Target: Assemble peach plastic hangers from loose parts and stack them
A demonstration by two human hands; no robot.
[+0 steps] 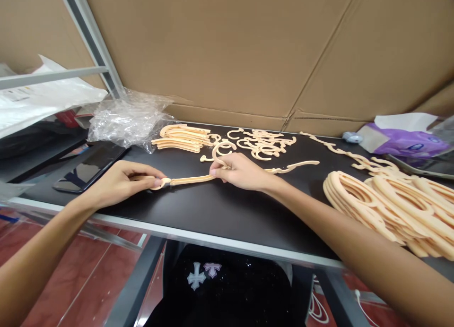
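My left hand (124, 180) is closed on one end of a beige plastic hanger arm (191, 179), thumb pressed by its rounded joint. The arm stretches just above the black tabletop to my right hand (239, 171), which pinches its other end. A curved hanger hook (217, 152) rises at the right fingertips; whether it is joined to the arm is hidden by the fingers. Behind the hands lie stacked hanger arms (184, 137) and a loose pile of hanger hooks (264, 142). Another wavy beige piece (298, 166) shows beyond my right wrist.
Large piles of beige hanger parts (393, 204) fill the table's right side, with a linked strip (329, 146) behind. A dark phone (90, 166) and crumpled clear plastic bags (127, 116) lie left. A purple tissue pack (407, 140) sits back right, against a cardboard wall (220, 48).
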